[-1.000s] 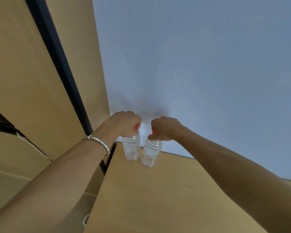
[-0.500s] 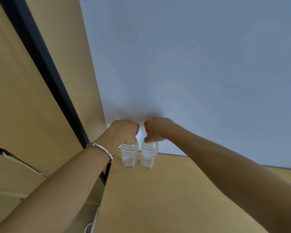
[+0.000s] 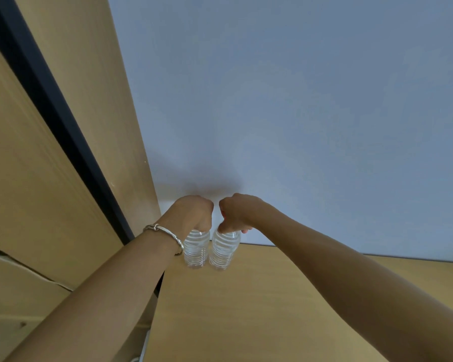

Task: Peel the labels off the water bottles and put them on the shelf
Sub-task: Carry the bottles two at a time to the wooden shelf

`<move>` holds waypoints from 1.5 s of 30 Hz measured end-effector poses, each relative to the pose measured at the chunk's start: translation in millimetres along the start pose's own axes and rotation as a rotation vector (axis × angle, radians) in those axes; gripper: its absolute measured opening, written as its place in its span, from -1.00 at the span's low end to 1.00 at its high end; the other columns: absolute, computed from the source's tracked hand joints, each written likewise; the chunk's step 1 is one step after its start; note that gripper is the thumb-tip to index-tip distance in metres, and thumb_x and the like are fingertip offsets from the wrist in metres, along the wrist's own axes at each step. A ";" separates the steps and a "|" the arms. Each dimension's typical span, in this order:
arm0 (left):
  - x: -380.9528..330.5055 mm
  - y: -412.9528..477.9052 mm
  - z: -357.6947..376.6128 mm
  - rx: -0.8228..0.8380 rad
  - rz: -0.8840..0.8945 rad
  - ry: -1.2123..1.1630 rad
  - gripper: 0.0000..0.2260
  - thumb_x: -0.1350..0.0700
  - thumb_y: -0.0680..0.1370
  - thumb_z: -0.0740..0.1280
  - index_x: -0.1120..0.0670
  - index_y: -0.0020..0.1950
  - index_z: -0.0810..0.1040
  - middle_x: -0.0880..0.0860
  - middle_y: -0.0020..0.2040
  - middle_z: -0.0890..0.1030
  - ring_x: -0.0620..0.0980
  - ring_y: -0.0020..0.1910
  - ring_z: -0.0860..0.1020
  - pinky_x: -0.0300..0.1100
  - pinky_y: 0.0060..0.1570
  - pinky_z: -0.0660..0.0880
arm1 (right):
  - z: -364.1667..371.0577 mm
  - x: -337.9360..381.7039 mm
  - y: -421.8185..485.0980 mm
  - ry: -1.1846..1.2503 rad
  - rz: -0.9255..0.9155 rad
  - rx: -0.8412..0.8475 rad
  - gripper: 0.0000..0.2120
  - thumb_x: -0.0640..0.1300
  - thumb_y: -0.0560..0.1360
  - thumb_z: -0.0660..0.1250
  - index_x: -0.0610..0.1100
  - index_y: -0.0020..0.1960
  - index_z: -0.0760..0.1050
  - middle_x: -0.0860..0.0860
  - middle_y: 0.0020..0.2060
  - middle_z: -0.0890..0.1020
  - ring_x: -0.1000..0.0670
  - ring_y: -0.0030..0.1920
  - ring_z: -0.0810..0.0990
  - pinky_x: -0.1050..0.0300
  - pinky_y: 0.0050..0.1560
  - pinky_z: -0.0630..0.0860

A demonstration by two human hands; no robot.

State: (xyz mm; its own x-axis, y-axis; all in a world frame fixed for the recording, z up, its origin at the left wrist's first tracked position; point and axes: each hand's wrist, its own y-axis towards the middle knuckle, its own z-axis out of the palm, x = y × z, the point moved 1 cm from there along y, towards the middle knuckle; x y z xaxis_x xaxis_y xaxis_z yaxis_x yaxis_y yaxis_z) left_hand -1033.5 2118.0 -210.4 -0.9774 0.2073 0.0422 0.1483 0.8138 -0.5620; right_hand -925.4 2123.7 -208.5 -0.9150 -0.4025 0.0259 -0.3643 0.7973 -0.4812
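Both of my hands are curled into fists around the tops of two clear water bottles. My left hand (image 3: 194,214) grips the neck of the left bottle (image 3: 196,248), and my right hand (image 3: 236,212) grips the neck of the right bottle (image 3: 223,250). The knuckles of the two hands sit close together with a thin gap between them.

The caps and shoulders of both bottles are hidden inside my fists, so I cannot tell whether the caps are on. Only the ribbed, see-through lower bodies show below my fingers. One fingertip of my right hand pokes out on the 3 o'clock side of that fist.

The bottles stand upright side by side, the left one at 9 o'clock of the right one, so close that I cannot tell if they touch. Their bases meet the light wooden shelf (image 3: 246,309) near its far edge at 12 o'clock. Whether their full weight rests on it I cannot make out.

A thin silver bracelet (image 3: 165,232) circles my left wrist and crosses in front of the left bottle's 9 o'clock edge. Both forearms run off the bottom of the view.

At 12 o'clock, beyond the shelf, rises a plain pale blue-grey wall (image 3: 298,113), shaded just above my hands. At 9 o'clock stand tall wooden panels (image 3: 37,205) split by a dark strip (image 3: 58,118). A thin pale cable (image 3: 29,270) runs across the lower panel at 8 o'clock, both its ends out of sight.
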 end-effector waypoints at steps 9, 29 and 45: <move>-7.7 13.8 3.0 0.037 -0.057 0.054 -0.92 0.21 0.48 0.26 0.15 -0.05 0.49 0.02 -0.28 0.44 0.04 -0.14 0.50 -0.18 -0.16 0.46 | 8.5 1.8 -2.8 0.023 0.020 -0.041 -0.74 0.00 0.46 0.36 -0.15 0.04 0.45 -0.02 -0.21 0.54 -0.06 -0.12 0.51 0.10 -0.16 0.45; -342.9 -148.6 -114.0 -0.815 0.404 0.046 -0.67 -0.04 0.64 0.04 -0.07 0.38 0.37 -0.02 0.30 0.49 0.05 0.21 0.50 -0.06 0.12 0.40 | 27.4 -225.1 -329.3 0.181 0.254 -0.556 -0.49 0.17 0.61 0.11 -0.05 0.48 0.26 -0.04 0.28 0.46 -0.09 0.25 0.49 0.00 0.15 0.43; -869.0 -355.8 -5.1 -0.695 1.357 0.129 -0.59 -0.11 0.65 -0.01 -0.03 0.45 0.28 0.06 0.38 0.41 0.12 0.29 0.44 0.00 0.17 0.37 | 304.3 -424.6 -881.2 0.560 1.372 -0.808 -0.39 0.17 0.60 0.14 -0.09 0.54 0.12 -0.12 0.44 0.32 -0.14 0.34 0.42 -0.06 0.25 0.42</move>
State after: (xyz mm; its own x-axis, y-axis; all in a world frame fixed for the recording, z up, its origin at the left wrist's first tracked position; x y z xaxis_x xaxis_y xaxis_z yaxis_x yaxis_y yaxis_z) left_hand -236.1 1651.2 -42.9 -0.0364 0.9962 -0.0789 0.9667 0.0552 0.2500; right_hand -163.1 1455.2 -62.1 -0.4892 0.7897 0.3702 0.8686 0.4797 0.1243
